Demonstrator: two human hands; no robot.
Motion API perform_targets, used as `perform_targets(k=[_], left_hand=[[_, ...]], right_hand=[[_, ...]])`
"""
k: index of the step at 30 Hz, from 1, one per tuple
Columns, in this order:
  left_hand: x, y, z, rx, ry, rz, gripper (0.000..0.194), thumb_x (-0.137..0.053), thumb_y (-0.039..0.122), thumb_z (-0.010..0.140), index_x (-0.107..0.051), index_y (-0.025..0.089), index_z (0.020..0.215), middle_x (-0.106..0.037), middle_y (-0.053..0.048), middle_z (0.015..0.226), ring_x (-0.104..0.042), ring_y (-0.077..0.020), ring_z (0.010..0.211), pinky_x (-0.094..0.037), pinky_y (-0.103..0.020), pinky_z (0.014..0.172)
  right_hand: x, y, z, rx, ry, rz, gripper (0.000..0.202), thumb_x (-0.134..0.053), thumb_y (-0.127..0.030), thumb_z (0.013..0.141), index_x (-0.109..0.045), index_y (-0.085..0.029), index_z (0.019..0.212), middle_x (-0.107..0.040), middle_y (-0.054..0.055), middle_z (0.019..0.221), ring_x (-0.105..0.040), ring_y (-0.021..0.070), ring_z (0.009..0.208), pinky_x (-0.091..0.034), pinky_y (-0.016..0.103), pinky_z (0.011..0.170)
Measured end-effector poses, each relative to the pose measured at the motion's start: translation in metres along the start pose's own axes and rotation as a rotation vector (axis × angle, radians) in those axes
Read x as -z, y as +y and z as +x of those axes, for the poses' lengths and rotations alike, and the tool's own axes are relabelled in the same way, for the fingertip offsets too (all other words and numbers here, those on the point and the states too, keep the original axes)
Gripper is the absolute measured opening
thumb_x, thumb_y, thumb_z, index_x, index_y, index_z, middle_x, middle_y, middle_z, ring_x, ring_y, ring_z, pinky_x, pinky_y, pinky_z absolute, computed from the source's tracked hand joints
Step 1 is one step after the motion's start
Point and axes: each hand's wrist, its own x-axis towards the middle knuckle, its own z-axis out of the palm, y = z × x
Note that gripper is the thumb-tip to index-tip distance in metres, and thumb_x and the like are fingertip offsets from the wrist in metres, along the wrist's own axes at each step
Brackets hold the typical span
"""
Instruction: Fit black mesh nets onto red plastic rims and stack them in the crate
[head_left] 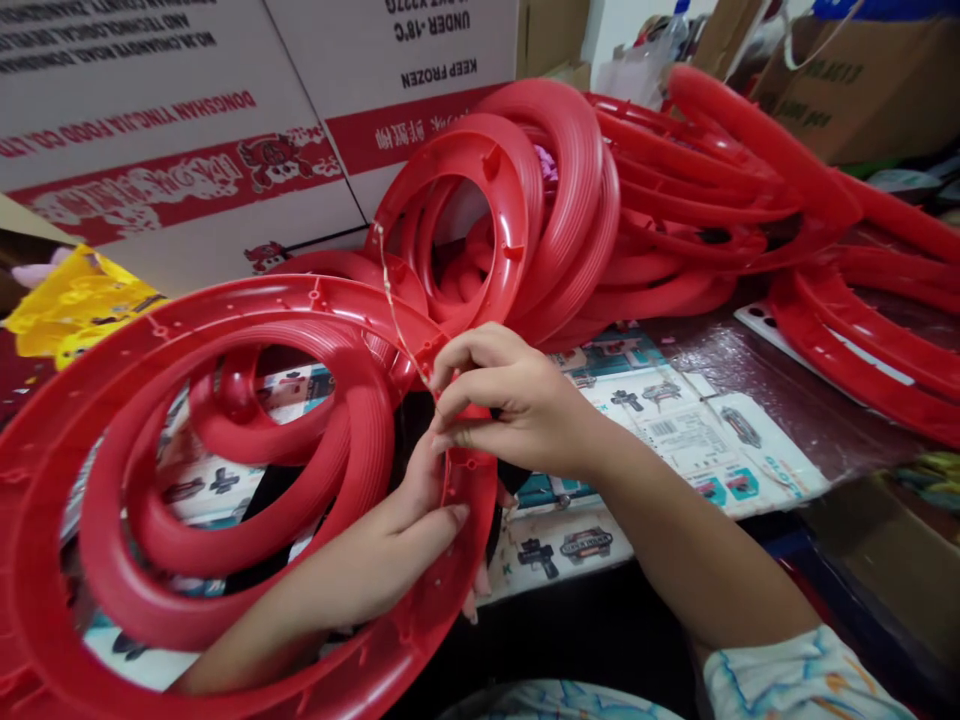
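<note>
A crumpled yellow thing [79, 305] lay at about 9 o'clock. The big white box [187, 70] stood at 10 o'clock, with its words upside down. The big red ring [210, 310] took up a lot of room at 8 o'clock, tilted, with its hollow side showing. Smaller red rings [112, 540] showed through its hole. A thin tan strand [388, 295] ran down toward the ring's edge from about 11 o'clock. At 7 o'clock, the left hand [431, 515] held the big ring, thumb on the hollow side and fingertips peeking out past the outer edge. The right hand [510, 395], near the middle, was closed small and pinched the strand over the ring, just above the left hand. At 1 o'clock, more red rings [559, 170] leaned together. A flat sheet with toy pictures [585, 550] was at 5 o'clock. A pile of red ring parts [690, 190] sat at 2 o'clock, and a brown box [862, 100] stood behind it. A patterned sleeve [795, 675] showed at 4 o'clock
</note>
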Motion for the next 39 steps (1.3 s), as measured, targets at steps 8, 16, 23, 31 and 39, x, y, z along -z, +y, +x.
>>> perform_targets(k=[8, 16, 23, 31, 39], left_hand=[[-0.002, -0.003, 0.001, -0.043, -0.153, -0.184, 0.062, -0.064, 0.024, 0.085, -0.021, 0.031, 0.129, -0.072, -0.005, 0.093, -0.072, -0.0205, 0.076, -0.058, -0.031, 0.067], [-0.006, -0.004, 0.013, -0.123, -0.024, -0.252, 0.042, -0.062, 0.04, 0.082, -0.038, 0.027, 0.114, -0.07, 0.0, 0.078, -0.067, -0.0202, 0.056, -0.054, -0.03, 0.052], [-0.005, -0.012, 0.016, -0.326, 0.118, -0.06, 0.034, -0.061, 0.025, 0.085, -0.044, 0.026, 0.114, -0.062, 0.001, 0.097, -0.062, -0.0139, 0.084, -0.05, -0.025, 0.072], [-0.011, -0.009, 0.012, -0.168, -0.056, -0.022, 0.04, -0.06, 0.019, 0.084, -0.038, 0.025, 0.116, -0.061, 0.0, 0.091, -0.06, -0.0125, 0.073, -0.049, -0.023, 0.064], [-0.008, -0.007, 0.013, -0.17, -0.114, -0.234, 0.047, -0.073, 0.024, 0.077, -0.049, 0.027, 0.117, -0.063, -0.002, 0.1, -0.061, -0.0134, 0.084, -0.051, -0.025, 0.074]], right_hand=[[-0.009, 0.0, -0.001, -0.221, 0.071, 0.198, 0.013, -0.079, -0.021, 0.072, -0.067, -0.015, 0.074, -0.046, 0.01, 0.13, -0.045, 0.022, 0.13, -0.037, 0.041, 0.107], [-0.018, -0.001, -0.002, -0.255, 0.092, 0.255, 0.01, -0.076, -0.016, 0.073, -0.066, -0.015, 0.07, -0.052, 0.008, 0.117, -0.05, 0.0223, 0.126, -0.043, 0.039, 0.101], [-0.007, -0.002, 0.0, -0.27, 0.059, 0.254, 0.013, -0.08, -0.022, 0.07, -0.07, -0.018, 0.078, -0.052, 0.006, 0.12, -0.051, 0.0192, 0.12, -0.039, 0.041, 0.106], [-0.008, 0.004, 0.001, -0.297, 0.024, 0.309, 0.007, -0.076, -0.02, 0.075, -0.07, -0.017, 0.075, -0.047, 0.007, 0.135, -0.044, 0.0207, 0.13, -0.032, 0.044, 0.111], [-0.013, 0.0, 0.0, -0.371, 0.123, 0.315, 0.007, -0.075, -0.019, 0.075, -0.068, -0.016, 0.073, -0.055, 0.008, 0.125, -0.052, 0.0205, 0.122, -0.041, 0.041, 0.103]])
